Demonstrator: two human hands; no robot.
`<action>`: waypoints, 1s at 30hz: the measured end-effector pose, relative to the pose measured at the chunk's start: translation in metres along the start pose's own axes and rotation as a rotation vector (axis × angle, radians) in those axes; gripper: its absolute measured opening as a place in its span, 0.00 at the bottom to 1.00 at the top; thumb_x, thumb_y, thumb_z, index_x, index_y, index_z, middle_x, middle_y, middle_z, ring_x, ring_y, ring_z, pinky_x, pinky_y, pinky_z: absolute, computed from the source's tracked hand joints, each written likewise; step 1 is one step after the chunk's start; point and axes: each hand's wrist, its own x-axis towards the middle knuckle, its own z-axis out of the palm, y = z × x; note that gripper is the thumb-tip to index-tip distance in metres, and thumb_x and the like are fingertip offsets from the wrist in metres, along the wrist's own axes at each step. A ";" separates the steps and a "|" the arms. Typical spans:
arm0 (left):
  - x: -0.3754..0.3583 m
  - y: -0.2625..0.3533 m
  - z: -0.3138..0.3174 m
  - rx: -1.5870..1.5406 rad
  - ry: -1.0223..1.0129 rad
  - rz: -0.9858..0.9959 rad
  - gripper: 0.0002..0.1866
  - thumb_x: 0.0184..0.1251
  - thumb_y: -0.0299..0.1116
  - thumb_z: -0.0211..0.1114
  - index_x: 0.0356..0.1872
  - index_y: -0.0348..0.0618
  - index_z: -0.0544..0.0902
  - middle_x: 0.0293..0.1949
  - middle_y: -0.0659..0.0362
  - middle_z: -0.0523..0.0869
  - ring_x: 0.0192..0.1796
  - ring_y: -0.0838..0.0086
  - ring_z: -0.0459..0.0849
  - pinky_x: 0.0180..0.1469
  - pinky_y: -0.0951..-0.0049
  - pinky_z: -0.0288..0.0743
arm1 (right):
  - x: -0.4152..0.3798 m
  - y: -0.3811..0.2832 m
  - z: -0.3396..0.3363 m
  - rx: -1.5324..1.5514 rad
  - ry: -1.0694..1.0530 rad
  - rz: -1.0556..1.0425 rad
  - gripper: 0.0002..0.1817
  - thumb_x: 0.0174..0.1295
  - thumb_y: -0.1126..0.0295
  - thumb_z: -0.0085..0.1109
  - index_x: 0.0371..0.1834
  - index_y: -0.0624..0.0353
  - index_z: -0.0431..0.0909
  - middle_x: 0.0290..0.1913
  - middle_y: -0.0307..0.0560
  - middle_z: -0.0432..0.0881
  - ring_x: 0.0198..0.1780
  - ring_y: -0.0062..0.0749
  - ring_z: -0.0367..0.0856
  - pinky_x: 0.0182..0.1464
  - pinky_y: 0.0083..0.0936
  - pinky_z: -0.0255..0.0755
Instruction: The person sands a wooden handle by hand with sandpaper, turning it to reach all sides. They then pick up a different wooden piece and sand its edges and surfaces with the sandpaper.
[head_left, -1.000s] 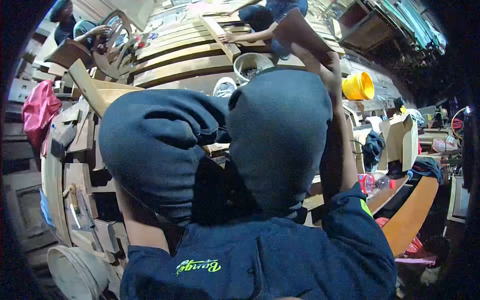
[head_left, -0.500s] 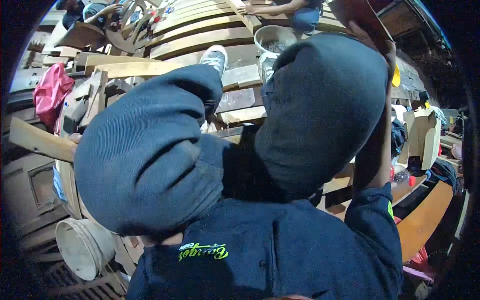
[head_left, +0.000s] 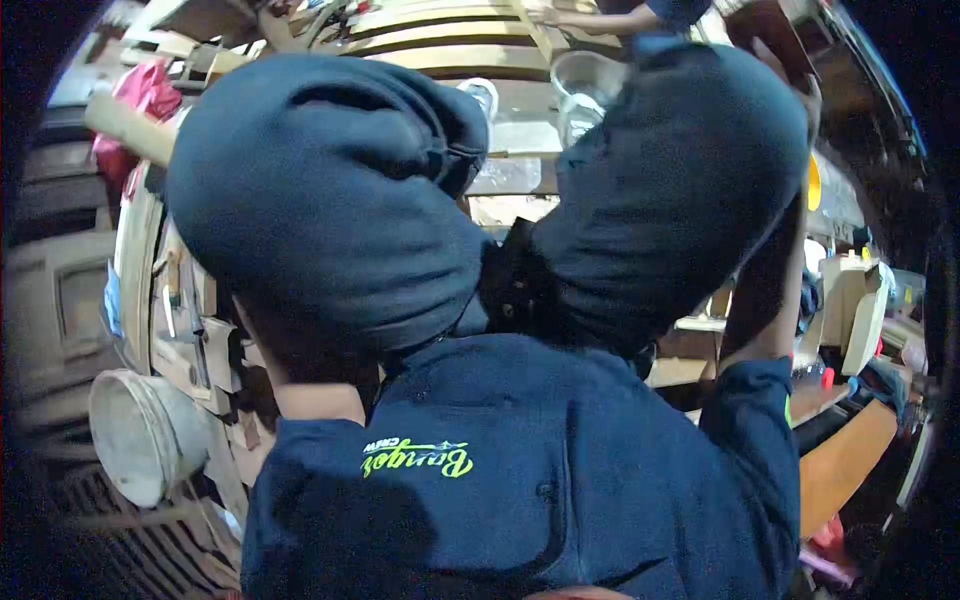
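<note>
Navy cloth fills the frame: the person's two raised knees (head_left: 330,200) and shirt. The right hand (head_left: 808,105) is clamped on the edge of a brown board (head_left: 765,30) at the upper right, arm stretched high. The left hand is hidden behind the left knee, so I cannot tell its grip; it probably holds the wooden strip (head_left: 120,120) at the upper left. The work looks like lifting both pieces overhead, and carrying on calls for firm grips and clearance over the knees. Compared with half a second ago, the strip and the board sit higher in the frame, and the white bucket (head_left: 140,435) at the lower left has moved further left.
</note>
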 end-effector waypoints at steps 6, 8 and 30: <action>0.025 0.009 -0.004 -0.152 0.040 0.093 0.17 0.66 0.44 0.62 0.39 0.37 0.78 0.33 0.59 0.83 0.28 0.81 0.77 0.30 0.79 0.69 | 0.009 0.018 -0.018 -0.002 0.065 0.128 0.18 0.58 0.74 0.63 0.52 0.62 0.77 0.45 0.47 0.83 0.44 0.31 0.81 0.50 0.24 0.72; 0.024 0.008 -0.005 -0.190 0.020 0.106 0.18 0.66 0.45 0.63 0.39 0.37 0.78 0.33 0.59 0.83 0.28 0.81 0.77 0.30 0.80 0.69 | 0.019 0.022 -0.035 0.037 0.116 0.190 0.18 0.58 0.74 0.63 0.52 0.62 0.77 0.45 0.47 0.83 0.44 0.32 0.81 0.50 0.25 0.72; -0.110 -0.062 -0.002 -0.010 -0.221 -0.472 0.13 0.70 0.35 0.54 0.45 0.33 0.75 0.37 0.54 0.84 0.40 0.72 0.82 0.46 0.73 0.76 | -0.189 -0.226 -0.032 1.208 -1.106 0.517 0.18 0.58 0.67 0.62 0.49 0.63 0.74 0.41 0.45 0.80 0.39 0.27 0.79 0.41 0.23 0.73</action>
